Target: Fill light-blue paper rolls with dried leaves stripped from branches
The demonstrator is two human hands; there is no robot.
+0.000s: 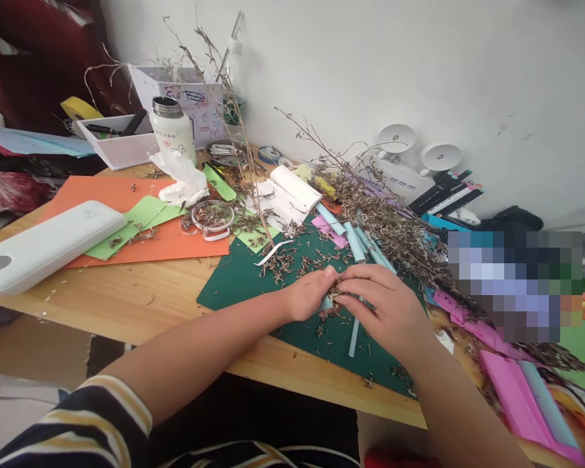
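Over the green cutting mat (253, 292), my left hand (306, 296) is closed around a small piece of light-blue paper (326, 303), mostly hidden by the fingers. Dried leaves (335, 294) show at the paper's near end. My right hand (390, 309) pinches at these leaves with its fingertips, close against the left thumb. Below the right fingers lies a thin light-blue paper strip or tube (354, 338). Several light-blue paper rolls (355, 244) rest just behind the hands. Leaf crumbs are scattered across the mat.
A heap of dried stems and leaves (385, 218) spreads along the right. A white roll of paper (295, 188) lies behind the mat. To the left are a white bottle (173, 133), orange paper (175, 247), a clear round lid (213, 216) and a long white device (53, 244).
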